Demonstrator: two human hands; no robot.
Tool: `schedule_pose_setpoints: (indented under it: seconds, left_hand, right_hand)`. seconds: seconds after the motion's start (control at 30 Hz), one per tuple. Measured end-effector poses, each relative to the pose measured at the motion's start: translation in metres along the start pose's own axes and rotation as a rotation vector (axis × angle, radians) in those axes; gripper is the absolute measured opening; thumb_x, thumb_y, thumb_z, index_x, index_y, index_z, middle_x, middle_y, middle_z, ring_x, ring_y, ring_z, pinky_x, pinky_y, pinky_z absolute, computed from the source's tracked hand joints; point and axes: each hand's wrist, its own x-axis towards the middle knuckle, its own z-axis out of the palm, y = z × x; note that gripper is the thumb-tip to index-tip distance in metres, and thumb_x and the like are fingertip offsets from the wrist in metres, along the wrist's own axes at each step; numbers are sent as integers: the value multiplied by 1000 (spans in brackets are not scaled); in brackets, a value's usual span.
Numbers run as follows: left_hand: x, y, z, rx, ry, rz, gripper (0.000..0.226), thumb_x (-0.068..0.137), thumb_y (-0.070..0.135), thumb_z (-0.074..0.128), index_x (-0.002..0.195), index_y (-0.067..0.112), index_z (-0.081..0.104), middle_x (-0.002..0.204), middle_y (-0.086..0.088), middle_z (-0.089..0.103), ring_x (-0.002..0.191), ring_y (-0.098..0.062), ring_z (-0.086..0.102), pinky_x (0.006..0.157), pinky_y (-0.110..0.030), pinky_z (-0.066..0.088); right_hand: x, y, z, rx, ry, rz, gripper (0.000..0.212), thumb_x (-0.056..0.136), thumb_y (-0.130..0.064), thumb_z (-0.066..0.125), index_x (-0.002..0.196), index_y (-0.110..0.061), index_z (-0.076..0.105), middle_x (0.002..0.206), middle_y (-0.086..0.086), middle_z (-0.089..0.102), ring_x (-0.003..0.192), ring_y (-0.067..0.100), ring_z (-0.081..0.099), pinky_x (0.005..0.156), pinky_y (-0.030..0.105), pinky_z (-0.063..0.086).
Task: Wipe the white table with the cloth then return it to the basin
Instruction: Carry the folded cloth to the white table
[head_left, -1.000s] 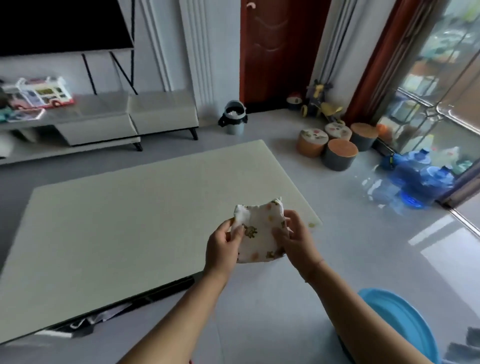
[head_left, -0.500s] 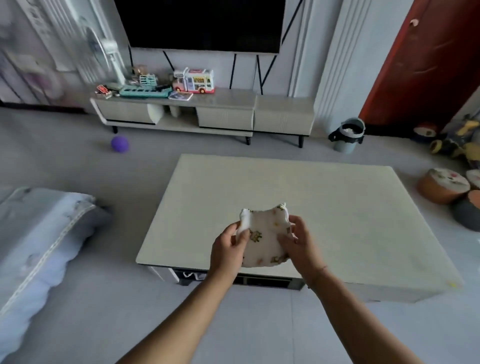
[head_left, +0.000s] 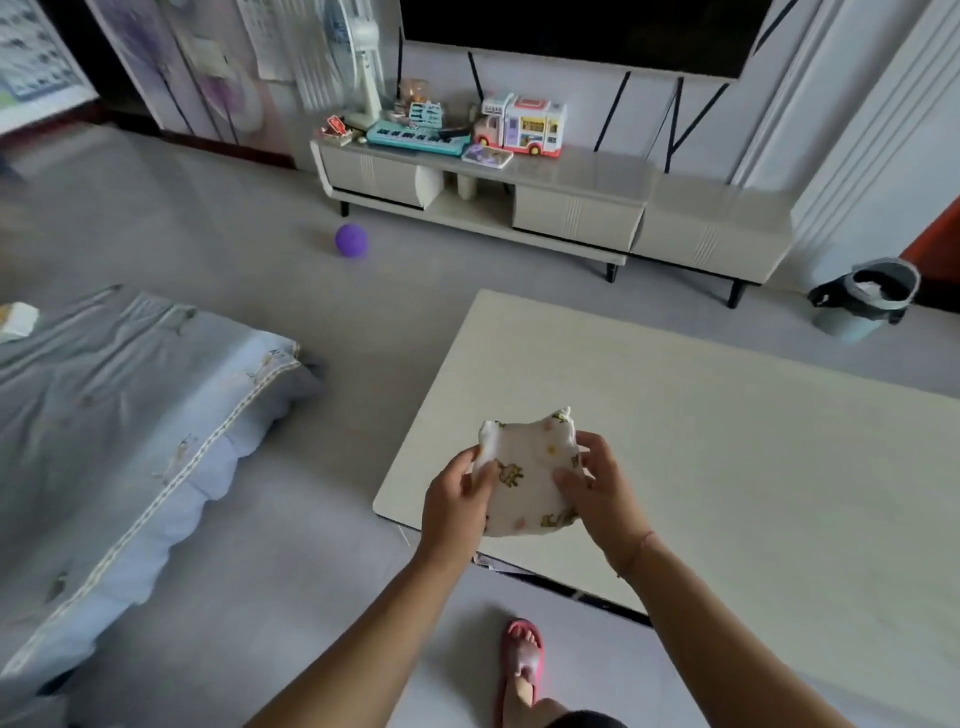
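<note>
**Cloth brought to the desk's near corner, wiping not yet begun**

Swinging left across the last second, the view has lost the blue basin, which stood on the floor off the desk's right end and is now out of sight. The desk has come round so that its near left corner lies just under the hands. Its pale top shows no wet streak that I can make out, so I judge the wiping has not started.

Left of the desk, across a strip of floor, a blue quilted bed has come into view. Beyond the desk's far edge stands a low TV cabinet with toys on it. A grey bin sits off the far right corner and a purple ball lies on the floor off the far left.

Nothing has changed in the hold. The cloth, white with small prints, is bunched and held above the desk's near left corner, apart from the top. The left hand pinches its left edge, and the right hand grips its right side. The fingers of both are curled onto the fabric.

With the person now at this corner, the likely next step is to lower the cloth here and sweep away from it.
</note>
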Motion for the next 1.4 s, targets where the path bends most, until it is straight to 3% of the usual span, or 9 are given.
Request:
schedule_pose_setpoints:
  seconds: [0.13,0.27,0.4,0.6,0.8,0.93,1.13,1.27,1.4]
  left_hand:
    - [46,-13,-18,-1,54,-60,9,93,29,58,93,35,64,85,6,70,84,-15,66,74,-38,54]
    - [84,-41,-32,17,61,-171,25,94,28,57,117,20,63,100,1,70,94,-19,66,82,-46,55]
    - [104,-78,-43,115,47,-271,31,95,23,54,125,14,59,109,2,68,99,-15,63,83,-27,51]
    - [131,-146,-67,246,-93,-382,34,95,24,54,129,17,57,113,2,69,103,-13,63,87,-27,48]
    - [163,-214,-105,403,-286,-418,35,95,33,49,130,33,55,105,5,72,97,-11,65,86,-26,49]
    - [177,-254,-122,423,-312,-438,33,96,28,50,129,29,56,104,10,67,91,-6,60,68,-7,41]
    - [184,-314,-120,479,-327,-479,35,96,26,52,131,25,55,115,8,65,95,-3,56,70,-9,37]
    - [195,-336,-111,531,-358,-442,38,97,26,50,135,24,52,114,3,67,99,-11,61,74,-15,41]
    - [220,-348,-97,610,-372,-292,42,98,26,48,140,22,45,99,-11,71,82,-20,65,60,-13,42]
  right_hand:
    - [51,-1,29,-19,-68,35,31,91,0,49,115,-22,49,96,3,58,71,11,60,54,18,49]
    - [91,9,58,-40,-101,103,21,96,-14,49,113,-25,51,98,5,61,72,11,62,56,22,49]
    - [113,35,87,-77,-105,219,18,98,-24,46,113,-25,55,97,6,64,74,12,62,58,20,48]
    - [122,103,133,-187,-106,394,27,94,-8,50,119,-17,52,91,11,64,72,20,62,64,32,52]
    - [112,160,197,-223,-42,556,43,86,3,51,123,-20,50,79,5,64,70,20,57,70,33,48]
    - [114,184,238,-202,41,623,48,84,5,49,126,-19,50,105,16,61,88,27,58,80,32,48]
    - [120,229,265,-230,-5,682,49,88,1,47,132,-20,42,114,14,58,93,28,59,78,28,45]
    - [131,255,270,-282,20,658,51,88,2,45,133,-23,40,115,10,56,106,31,53,90,38,46]
    - [152,277,272,-349,88,575,62,84,2,47,138,-27,35,121,2,58,110,28,53,93,38,45]
